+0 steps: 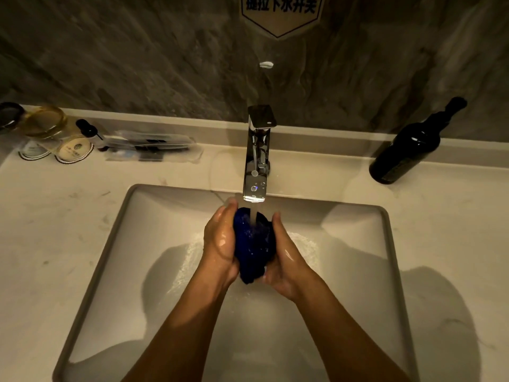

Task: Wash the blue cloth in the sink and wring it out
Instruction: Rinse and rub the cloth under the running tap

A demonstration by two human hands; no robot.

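The blue cloth (254,244) is bunched into a wet wad over the white rectangular sink (115,230). My left hand (220,241) cups its left side and my right hand (283,257) cups its right side, so both hold it between them. Water runs from the chrome faucet (256,166) straight onto the top of the cloth. Both hands are wet and shiny. The lower end of the cloth sticks out below my palms.
A dark wine bottle (405,150) stands on the counter at the right. At the back left are glass jars (46,125), a small pump bottle (88,129) and plastic-wrapped toiletries (151,147). A grey stone wall with a sign (281,12) rises behind.
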